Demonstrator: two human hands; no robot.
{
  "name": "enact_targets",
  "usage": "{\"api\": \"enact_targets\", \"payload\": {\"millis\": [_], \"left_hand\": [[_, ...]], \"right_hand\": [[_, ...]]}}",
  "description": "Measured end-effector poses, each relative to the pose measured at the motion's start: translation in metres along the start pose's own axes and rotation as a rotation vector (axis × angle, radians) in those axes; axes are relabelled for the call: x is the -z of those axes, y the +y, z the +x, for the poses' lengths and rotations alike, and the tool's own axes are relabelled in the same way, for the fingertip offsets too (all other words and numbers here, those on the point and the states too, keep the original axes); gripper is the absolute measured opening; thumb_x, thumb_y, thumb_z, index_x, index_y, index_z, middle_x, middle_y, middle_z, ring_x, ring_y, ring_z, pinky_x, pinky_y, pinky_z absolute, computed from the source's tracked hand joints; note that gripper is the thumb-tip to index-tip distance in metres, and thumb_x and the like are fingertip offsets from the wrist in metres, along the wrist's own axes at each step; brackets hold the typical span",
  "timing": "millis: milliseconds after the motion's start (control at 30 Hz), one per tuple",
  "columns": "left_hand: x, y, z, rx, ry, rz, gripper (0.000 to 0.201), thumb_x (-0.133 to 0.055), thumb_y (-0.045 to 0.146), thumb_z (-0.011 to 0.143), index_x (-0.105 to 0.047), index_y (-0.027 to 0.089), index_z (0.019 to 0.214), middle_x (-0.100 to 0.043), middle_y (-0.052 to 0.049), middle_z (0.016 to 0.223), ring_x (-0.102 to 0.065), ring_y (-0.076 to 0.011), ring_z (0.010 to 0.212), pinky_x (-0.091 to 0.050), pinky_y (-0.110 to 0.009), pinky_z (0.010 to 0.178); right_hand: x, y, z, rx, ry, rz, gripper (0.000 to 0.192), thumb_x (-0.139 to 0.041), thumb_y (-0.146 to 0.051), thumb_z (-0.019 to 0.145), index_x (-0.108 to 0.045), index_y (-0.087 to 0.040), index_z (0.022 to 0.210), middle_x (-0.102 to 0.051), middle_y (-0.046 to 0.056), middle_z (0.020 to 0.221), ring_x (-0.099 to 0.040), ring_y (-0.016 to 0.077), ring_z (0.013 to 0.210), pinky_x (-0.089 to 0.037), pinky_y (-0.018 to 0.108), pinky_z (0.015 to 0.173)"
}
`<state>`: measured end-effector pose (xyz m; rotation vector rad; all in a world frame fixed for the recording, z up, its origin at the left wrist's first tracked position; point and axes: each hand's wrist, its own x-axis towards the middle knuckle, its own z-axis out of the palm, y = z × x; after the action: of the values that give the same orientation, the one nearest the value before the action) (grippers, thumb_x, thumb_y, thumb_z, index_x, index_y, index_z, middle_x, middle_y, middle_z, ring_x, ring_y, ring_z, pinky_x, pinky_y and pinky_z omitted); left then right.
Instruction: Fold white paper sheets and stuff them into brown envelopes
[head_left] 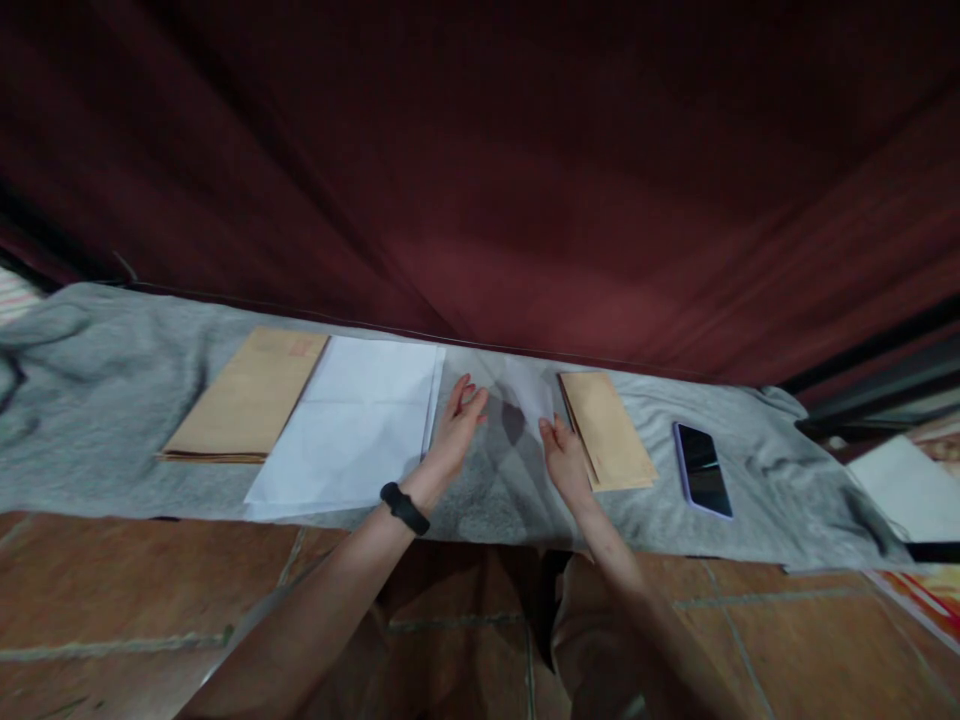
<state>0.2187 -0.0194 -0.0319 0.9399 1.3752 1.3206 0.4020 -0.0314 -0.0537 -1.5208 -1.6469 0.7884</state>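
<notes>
My left hand [456,428], with a black band [405,508] on its wrist, is held with fingers apart and nothing in it. It is just right of a stack of white paper sheets [352,420] that shows a crease across the middle. My right hand [564,455] grips the lower right edge of a folded white sheet of paper [529,388], which is blurred and tilted between the hands. Right beside that hand lies a small stack of brown envelopes [609,430]. Larger brown envelopes [251,395] rest left of the white stack.
A grey cloth [487,500] covers the long narrow surface. A phone in a purple case [703,470] lies toward the right. Behind the surface hangs a dark red curtain [480,200]. Brown floor tiles [135,580] are below, and a white flat object [911,490] is at the far right.
</notes>
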Motion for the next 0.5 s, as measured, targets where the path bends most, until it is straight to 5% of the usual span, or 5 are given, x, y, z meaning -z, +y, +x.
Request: {"api": "enact_targets", "payload": {"millis": [100, 200, 333, 500], "left_hand": [[0.003, -0.001, 0.001, 0.063, -0.061, 0.030, 0.064, -0.064, 0.040, 0.087, -0.045, 0.019, 0.145, -0.056, -0.017, 0.142, -0.063, -0.0228, 0.120, -0.053, -0.032, 0.093], [0.002, -0.005, 0.000, 0.045, -0.185, 0.014, 0.059, -0.069, 0.034, 0.080, -0.055, 0.015, 0.133, -0.070, -0.013, 0.119, -0.068, -0.0223, 0.103, -0.053, -0.034, 0.088], [-0.001, -0.009, -0.002, 0.010, -0.258, 0.177, 0.032, -0.061, 0.019, 0.074, -0.066, 0.014, 0.106, -0.073, -0.005, 0.089, -0.067, -0.0189, 0.076, -0.050, -0.029, 0.068], [0.007, -0.012, 0.006, -0.087, -0.326, 0.462, 0.026, -0.059, 0.013, 0.068, -0.068, 0.017, 0.092, -0.069, 0.000, 0.073, -0.062, -0.0175, 0.067, -0.041, -0.025, 0.058]], "right_hand": [[-0.002, -0.002, 0.003, -0.159, 0.005, 0.503, 0.040, -0.049, -0.042, 0.096, -0.064, -0.016, 0.122, -0.077, 0.009, 0.099, -0.073, 0.0258, 0.096, -0.059, 0.038, 0.084], [-0.011, -0.003, 0.000, -0.263, -0.066, 0.774, 0.037, -0.061, -0.043, 0.087, -0.067, -0.016, 0.112, -0.078, 0.009, 0.094, -0.073, 0.0271, 0.095, -0.061, 0.040, 0.080], [-0.016, 0.001, -0.004, -0.358, -0.092, 0.838, 0.035, -0.072, -0.042, 0.076, -0.069, -0.016, 0.099, -0.077, 0.009, 0.086, -0.074, 0.0275, 0.088, -0.061, 0.038, 0.073], [-0.004, 0.012, 0.006, -0.473, 0.063, 0.798, 0.025, -0.074, -0.032, 0.072, -0.068, -0.020, 0.092, -0.077, 0.004, 0.084, -0.072, 0.0211, 0.073, -0.060, 0.031, 0.060]]}}
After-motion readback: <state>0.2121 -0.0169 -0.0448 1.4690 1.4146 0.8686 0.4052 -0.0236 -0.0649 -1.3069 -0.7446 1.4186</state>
